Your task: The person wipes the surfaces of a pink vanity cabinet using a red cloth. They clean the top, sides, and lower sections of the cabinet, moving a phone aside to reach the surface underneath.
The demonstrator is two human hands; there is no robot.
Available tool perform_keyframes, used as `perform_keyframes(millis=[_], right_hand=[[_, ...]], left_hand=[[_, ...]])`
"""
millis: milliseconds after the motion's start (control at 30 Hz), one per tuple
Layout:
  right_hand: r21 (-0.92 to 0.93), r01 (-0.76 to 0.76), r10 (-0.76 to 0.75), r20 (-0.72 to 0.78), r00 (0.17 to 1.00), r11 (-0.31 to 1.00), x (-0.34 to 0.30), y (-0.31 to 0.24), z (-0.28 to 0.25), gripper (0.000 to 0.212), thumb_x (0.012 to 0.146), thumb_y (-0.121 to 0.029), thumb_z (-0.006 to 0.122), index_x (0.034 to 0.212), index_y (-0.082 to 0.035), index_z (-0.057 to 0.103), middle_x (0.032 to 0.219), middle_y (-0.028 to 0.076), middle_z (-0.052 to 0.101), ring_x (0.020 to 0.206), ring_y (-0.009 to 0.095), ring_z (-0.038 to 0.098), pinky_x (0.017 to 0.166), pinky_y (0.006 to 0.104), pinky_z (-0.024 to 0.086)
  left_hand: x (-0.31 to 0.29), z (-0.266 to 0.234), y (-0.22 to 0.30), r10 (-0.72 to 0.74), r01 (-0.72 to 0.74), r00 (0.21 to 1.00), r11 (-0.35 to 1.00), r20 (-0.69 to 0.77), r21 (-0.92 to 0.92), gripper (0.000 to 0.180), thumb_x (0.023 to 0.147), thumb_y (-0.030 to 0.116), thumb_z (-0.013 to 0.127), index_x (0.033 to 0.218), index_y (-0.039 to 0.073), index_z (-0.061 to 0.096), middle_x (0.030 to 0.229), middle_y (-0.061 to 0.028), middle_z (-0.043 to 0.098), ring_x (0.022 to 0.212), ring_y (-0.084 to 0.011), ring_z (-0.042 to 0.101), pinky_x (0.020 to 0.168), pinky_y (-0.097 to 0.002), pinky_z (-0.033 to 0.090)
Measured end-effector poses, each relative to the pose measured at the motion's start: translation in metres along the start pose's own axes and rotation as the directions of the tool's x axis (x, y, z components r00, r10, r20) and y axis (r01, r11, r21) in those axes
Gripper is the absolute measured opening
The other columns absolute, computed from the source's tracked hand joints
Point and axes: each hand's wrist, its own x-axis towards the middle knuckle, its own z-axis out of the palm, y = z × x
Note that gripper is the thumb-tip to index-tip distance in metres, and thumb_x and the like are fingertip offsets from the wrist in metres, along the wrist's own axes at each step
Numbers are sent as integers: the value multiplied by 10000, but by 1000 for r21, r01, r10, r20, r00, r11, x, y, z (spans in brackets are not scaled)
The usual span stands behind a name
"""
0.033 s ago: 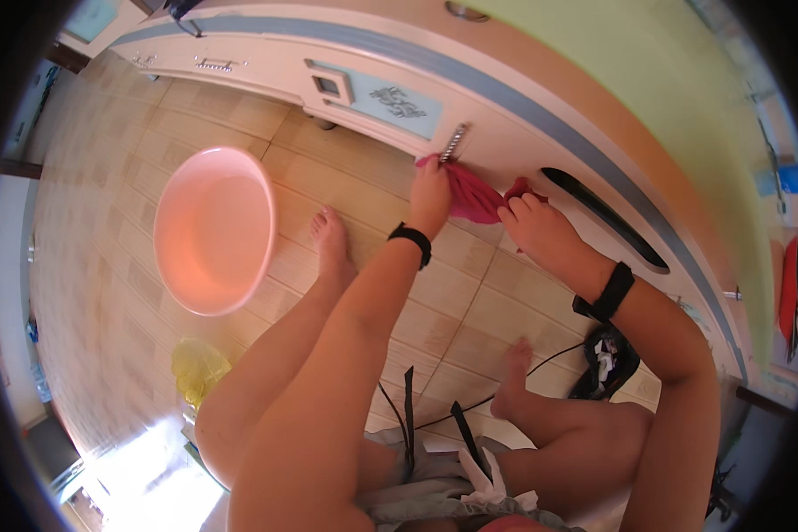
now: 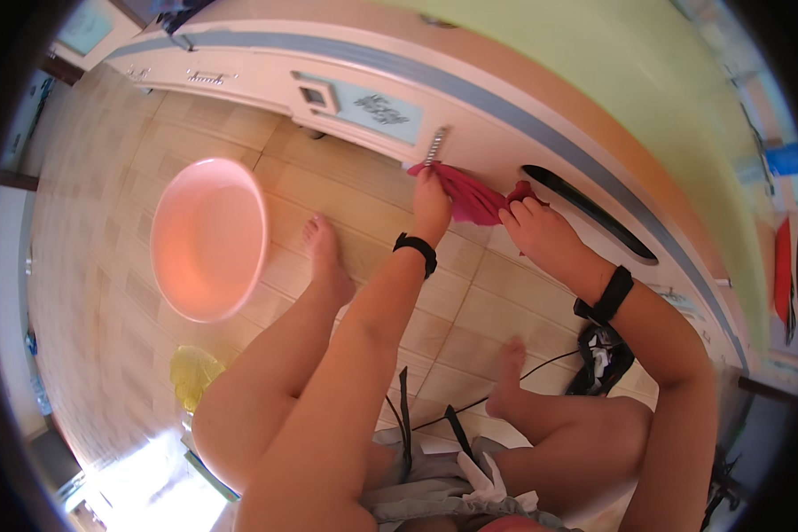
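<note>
A dark pink cloth (image 2: 474, 197) is stretched between my two hands in front of the cabinet. My left hand (image 2: 431, 206) is closed round its left end, just below a twisted metal door handle (image 2: 435, 146). At the other end, my right hand (image 2: 541, 232) pinches a bunched part of the cloth, below a long black handle (image 2: 591, 214) on the cabinet front. Between the hands the cloth hangs in folds against the pale door. Whether it touches the door, I cannot tell.
On the tiled floor to the left stands a pink basin (image 2: 179, 206). A yellow see-through object (image 2: 193, 376) is beside my left leg. Near my right foot lies a black bag-like bundle (image 2: 583, 383) with white bits, beside a thin black cable (image 2: 541, 362). The pale cabinet (image 2: 266, 82) curves along the far side.
The view has shifted slightly, so the cabinet and its handles sit a little further left. My left hand is slightly lower in the picture. Both hands keep hold of the cloth.
</note>
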Motion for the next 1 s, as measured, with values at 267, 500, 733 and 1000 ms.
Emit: perform_keyframes(millis=[267, 500, 733, 1000], right_hand=[[-137, -179, 97, -465, 880, 974, -43, 34, -66, 278, 696, -107, 594, 968, -51, 612, 886, 38, 543, 815, 179, 527, 632, 255, 492], [-94, -192, 80, -672, 737, 977, -26, 46, -73, 240, 716, -97, 623, 953, -61, 635, 974, 5, 564, 854, 156, 531, 691, 268, 492], [-73, -49, -1, -566, 824, 996, -9, 53, -31, 313, 707, -102, 585, 1014, -79, 638, 1109, 17, 565, 957, 179, 528, 817, 308, 466], [-166, -67, 12, -314, 949, 984, -85, 69, -13, 249, 778, -124, 564, 1009, -88, 650, 1224, 3, 544, 1193, 165, 468, 920, 325, 438]], left_hand=[[-10, 27, 110, -401, 335, 909, 550, 110, -765, 323, 812, -20, 406, 1095, -62, 555, 1241, -259, 463, 1167, -404, 406, 975, -425, 328], [41, -43, 142, -66, -52, 976, 857, -207, -513, 400, 830, -71, 382, 1226, -69, 429, 1320, -281, 361, 1249, -437, 309, 1052, -442, 244], [28, -39, 158, -58, -29, 960, 953, -273, -303, 353, 820, -59, 440, 1172, -72, 442, 1299, -309, 346, 1227, -456, 329, 1034, -455, 270], [-23, 14, 212, -81, 36, 994, 890, -80, -455, 418, 829, -35, 466, 1215, -162, 369, 1390, -372, 206, 1283, -498, 255, 1061, -453, 268]])
